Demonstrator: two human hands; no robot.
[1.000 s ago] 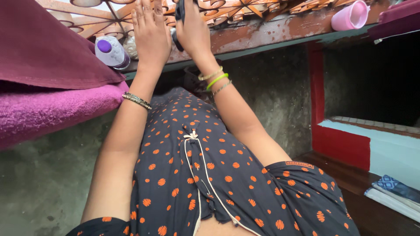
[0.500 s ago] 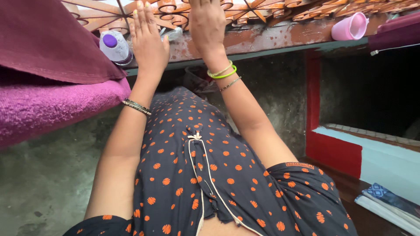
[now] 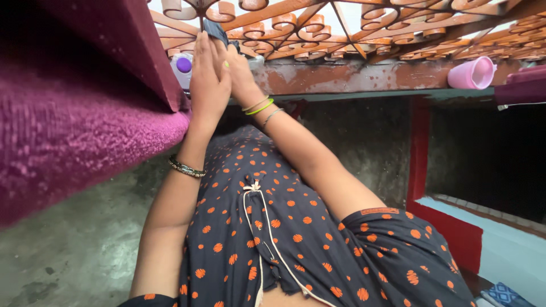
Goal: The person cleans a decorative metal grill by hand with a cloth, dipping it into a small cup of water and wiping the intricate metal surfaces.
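My left hand (image 3: 207,79) and my right hand (image 3: 242,71) are raised together at a worn ledge (image 3: 352,77) under an orange scrolled metal grille (image 3: 341,25). The left palm lies flat against the right hand, fingers straight. A small dark object (image 3: 215,28) sticks out above the fingertips between both hands; the right hand seems to grip it, though the left hand hides its fingers. A dark beaded bracelet is on the left wrist, green and yellow bangles on the right. I wear a dark dress with orange dots (image 3: 296,227).
A white bottle with a purple cap (image 3: 183,65) stands on the ledge just left of my hands. A pink plastic cup (image 3: 473,73) lies further right. Magenta and maroon towels (image 3: 74,113) hang close on the left. A red pillar (image 3: 420,148) stands to the right.
The view has shifted right and closer to the towels. My hands, apart before, have come together, and the dark object now shows above the fingertips.
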